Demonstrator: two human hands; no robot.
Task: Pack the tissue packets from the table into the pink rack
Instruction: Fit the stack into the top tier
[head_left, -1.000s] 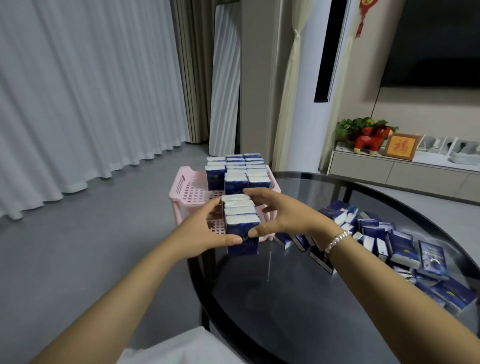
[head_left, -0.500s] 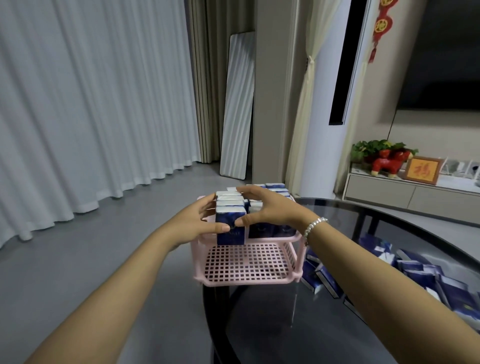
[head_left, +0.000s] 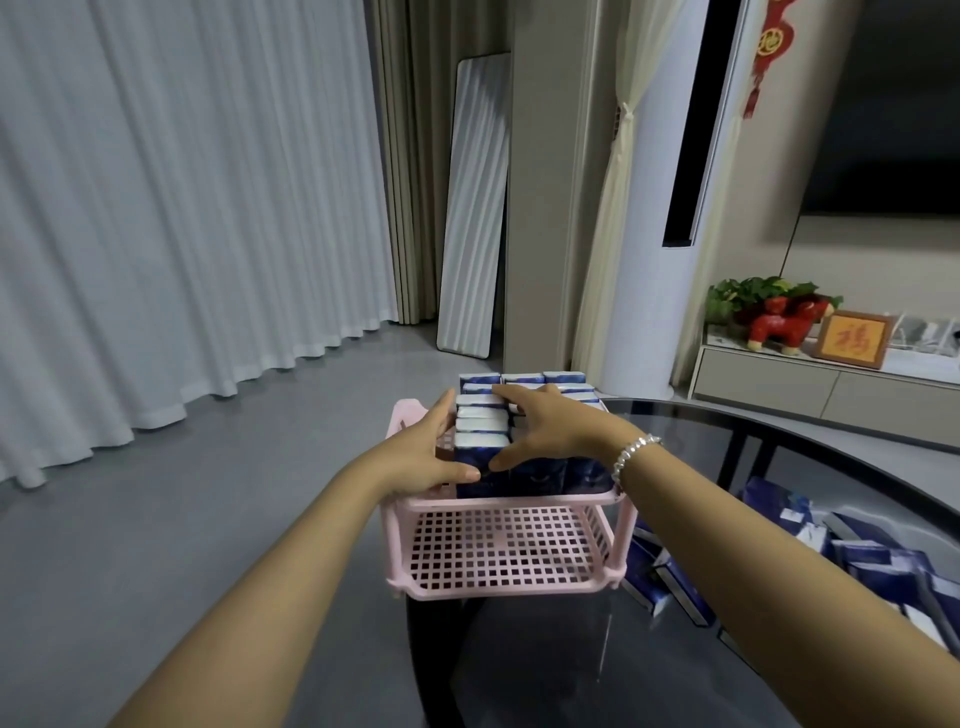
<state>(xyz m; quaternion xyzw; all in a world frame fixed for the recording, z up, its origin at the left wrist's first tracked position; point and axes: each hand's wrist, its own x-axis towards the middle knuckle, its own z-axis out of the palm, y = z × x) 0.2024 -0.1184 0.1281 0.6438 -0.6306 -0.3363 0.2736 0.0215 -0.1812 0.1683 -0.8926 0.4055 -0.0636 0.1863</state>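
Both hands (head_left: 415, 452) grip packets (head_left: 480, 441), rack (head_left: 504, 501) top.

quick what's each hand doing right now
Left hand: grips the near stack of tissue packets in the pink rack.
Right hand: grips the same stack.

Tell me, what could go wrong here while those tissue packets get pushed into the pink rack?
1. The pink rack looks to stand at the edge of the glass table; a hard push could tip it off.
2. The left hand and right hand squeeze a row of tissue packets on the crowded top shelf; packets might buckle or pop out.
3. Loose packets lie beside the rack, so a forearm might sweep them away.
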